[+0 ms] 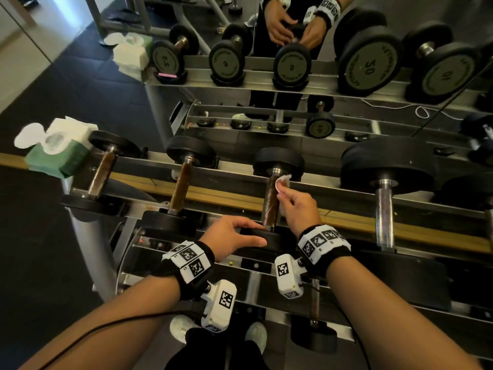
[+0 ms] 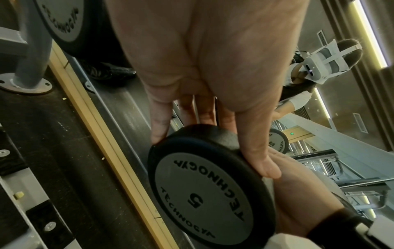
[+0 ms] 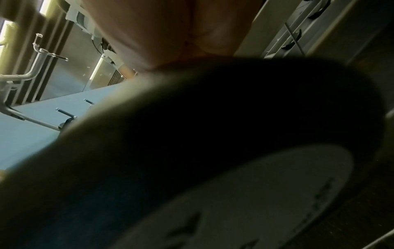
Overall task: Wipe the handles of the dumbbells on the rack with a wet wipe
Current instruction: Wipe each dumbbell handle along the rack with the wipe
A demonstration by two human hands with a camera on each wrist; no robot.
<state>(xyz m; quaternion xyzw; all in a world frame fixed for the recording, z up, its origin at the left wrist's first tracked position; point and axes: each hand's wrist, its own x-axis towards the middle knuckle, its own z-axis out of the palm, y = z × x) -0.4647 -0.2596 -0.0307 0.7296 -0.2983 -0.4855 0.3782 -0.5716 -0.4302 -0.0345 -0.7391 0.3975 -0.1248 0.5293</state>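
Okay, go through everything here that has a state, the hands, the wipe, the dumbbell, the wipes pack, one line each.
Left hand: grips the near head of the 5 dumbbell.
Right hand: pinches the wet wipe against the handle.
Wet wipe: crumpled, touching the handle's far end.
5 dumbbell: resting on the rack.
Handle: brown, tarnished.
Wet wipes pack: lid flipped open, on the rack's left end.

Bare forearms, each wrist wrapped in a black band (image 1: 324, 259) faced with white blocks of black-and-white square markers. Under each wrist, a white camera housing (image 1: 219, 305) bearing its own marker, with a thin black cable (image 1: 106, 325) trailing from the left one.
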